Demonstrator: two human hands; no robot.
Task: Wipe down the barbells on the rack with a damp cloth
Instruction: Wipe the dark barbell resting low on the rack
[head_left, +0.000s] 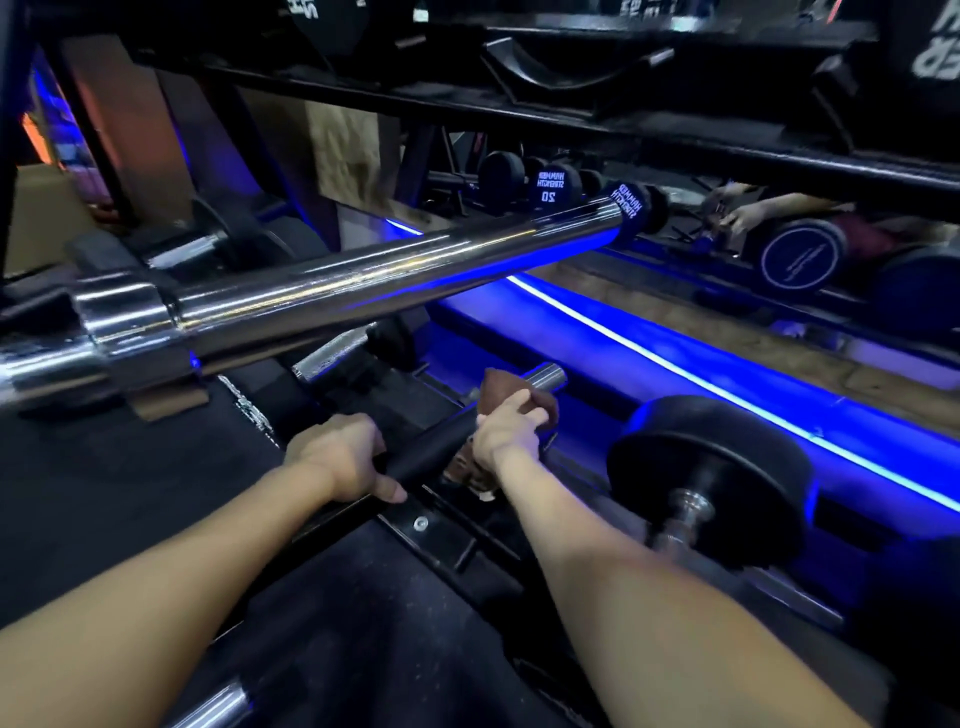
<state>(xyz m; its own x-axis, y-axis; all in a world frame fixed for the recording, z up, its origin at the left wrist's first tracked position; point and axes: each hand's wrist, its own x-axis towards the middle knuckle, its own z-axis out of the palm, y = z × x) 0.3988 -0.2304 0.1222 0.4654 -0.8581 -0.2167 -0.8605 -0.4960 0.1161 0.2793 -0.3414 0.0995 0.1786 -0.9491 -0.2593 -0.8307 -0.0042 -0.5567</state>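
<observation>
My left hand (347, 456) grips the low bar (431, 452) near its middle to stop it rolling; right hand (508, 427) clamps the brown cloth (498, 387) round it w/ fingers wrapped, nr the far chrome end, so wiping covers all sides. Big chrome barbell (363, 280) sits above, across the rack (571, 122).

Dim scene, lit mainly by a blue light strip (727, 400) glowing at right. Glare streaks the chrome bar (363, 286). Edges bend with wide-angle distortion; upper corners blur.
</observation>
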